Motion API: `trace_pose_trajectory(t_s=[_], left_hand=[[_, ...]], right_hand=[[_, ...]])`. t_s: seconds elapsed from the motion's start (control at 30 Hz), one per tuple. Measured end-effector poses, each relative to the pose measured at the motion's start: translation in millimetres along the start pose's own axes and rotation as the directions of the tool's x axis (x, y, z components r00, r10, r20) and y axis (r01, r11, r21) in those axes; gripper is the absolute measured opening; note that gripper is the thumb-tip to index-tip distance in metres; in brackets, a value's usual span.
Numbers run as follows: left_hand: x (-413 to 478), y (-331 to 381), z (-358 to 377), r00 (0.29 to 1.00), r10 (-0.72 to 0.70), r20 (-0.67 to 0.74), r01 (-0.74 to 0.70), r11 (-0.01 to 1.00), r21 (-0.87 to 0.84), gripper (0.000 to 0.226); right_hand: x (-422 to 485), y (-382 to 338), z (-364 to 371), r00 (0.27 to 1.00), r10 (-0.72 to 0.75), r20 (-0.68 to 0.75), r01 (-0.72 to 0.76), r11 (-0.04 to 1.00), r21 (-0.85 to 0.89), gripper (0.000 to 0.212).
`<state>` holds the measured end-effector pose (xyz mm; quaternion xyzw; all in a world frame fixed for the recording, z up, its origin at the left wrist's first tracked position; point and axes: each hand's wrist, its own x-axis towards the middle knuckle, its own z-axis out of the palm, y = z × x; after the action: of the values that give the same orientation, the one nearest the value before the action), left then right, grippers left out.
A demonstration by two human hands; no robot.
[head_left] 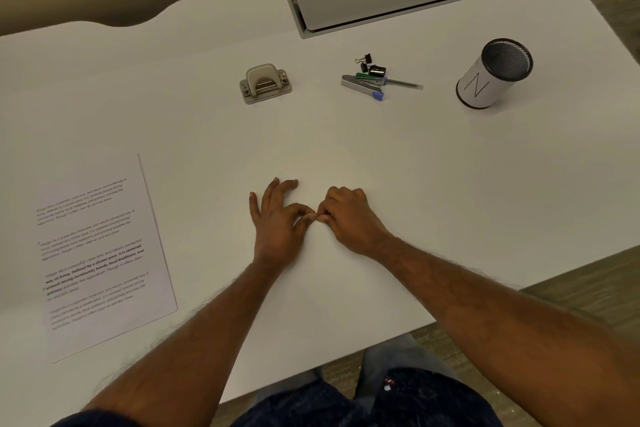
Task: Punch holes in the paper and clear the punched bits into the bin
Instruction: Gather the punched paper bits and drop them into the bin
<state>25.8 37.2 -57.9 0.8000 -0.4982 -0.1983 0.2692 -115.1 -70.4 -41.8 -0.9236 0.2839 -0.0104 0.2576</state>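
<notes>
Paper [104, 253] well left of hands [313, 217]

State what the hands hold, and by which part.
Cannot tell: the left hand and right hand pinch together at their fingertips; anything between them is too small to see.

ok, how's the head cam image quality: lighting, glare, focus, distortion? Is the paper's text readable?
Head view: dim, warm light, no glare on the desk, shadows faint and soft; head view: wide-angle stretch makes the mesh cup lean outward near the right edge; head view: the paper print is soft, only the bold lines partly legible, while the hole punch looks fairly sharp.
</notes>
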Motion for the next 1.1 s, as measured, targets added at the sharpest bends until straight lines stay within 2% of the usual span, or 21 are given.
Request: trace_pose_trajectory(t_s=[0.1, 0.2, 0.3, 0.4, 0.47, 0.53, 0.63, 0.7, 0.73, 0.87, 0.97, 1.1], left_hand=[[2, 2, -5, 0.999, 0.021, 0.042, -0.020, 0.999, -0.026, 0.017], [2, 5, -12, 0.998, 0.007, 0.064, -0.003, 0.998, -0.069, 0.017], [3, 8, -19, 0.997, -0.027, 0.065, 0.036, 0.989, -0.141, 0.013], [9, 14, -26, 0.995, -0.059, 0.079, 0.074, 0.977, -0.199, 0.010], [15, 24, -29, 0.993, -0.068, 0.095, 0.088, 0.969, -0.231, 0.009], [22, 39, -30, 0.993, -0.064, 0.099, 0.091, 0.952, -0.291, 0.008], [35, 71, -32, 0.991, -0.095, 0.091, 0.125, 0.899, -0.419, 0.006], [48, 95, -31, 0.988, -0.117, 0.104, 0.153, 0.857, -0.492, 0.007], [55, 107, -31, 0.985, -0.120, 0.120, 0.166, 0.840, -0.517, 0.008], [80, 150, -28, 0.981, -0.077, 0.179, 0.171, 0.778, -0.604, 0.014], [99, 184, -15, 0.983, -0.020, 0.184, 0.132, 0.770, -0.624, 0.018], [130, 228, 0, 0.987, 0.009, 0.159, 0.093, 0.780, -0.619, 0.020]], right_hand=[[1, -3, 0, 0.999, 0.027, 0.036, -0.026, 0.999, -0.026, 0.019], [1, -3, -7, 0.991, 0.125, 0.040, -0.127, 0.990, 0.055, 0.017], [-4, 1, -20, 0.969, 0.248, 0.009, -0.243, 0.942, 0.233, 0.014], [-9, 1, -36, 0.944, 0.328, 0.027, -0.305, 0.841, 0.447, 0.013], [-9, 0, -48, 0.918, 0.388, 0.077, -0.358, 0.733, 0.578, 0.020], [-10, -1, -61, 0.874, 0.458, 0.162, -0.423, 0.554, 0.717, 0.021], [-12, 2, -82, 0.795, 0.520, 0.313, -0.449, 0.157, 0.880, 0.011], [-14, 9, -97, 0.789, 0.482, 0.381, -0.378, -0.108, 0.920, 0.011], [-15, 12, -105, 0.797, 0.457, 0.395, -0.348, -0.187, 0.919, 0.012], [-17, 28, -134, 0.829, 0.398, 0.392, -0.275, -0.320, 0.907, 0.018], [-21, 48, -155, 0.838, 0.423, 0.345, -0.207, -0.339, 0.918, 0.018], [-17, 78, -185, 0.815, 0.503, 0.289, -0.100, -0.369, 0.924, 0.016]])
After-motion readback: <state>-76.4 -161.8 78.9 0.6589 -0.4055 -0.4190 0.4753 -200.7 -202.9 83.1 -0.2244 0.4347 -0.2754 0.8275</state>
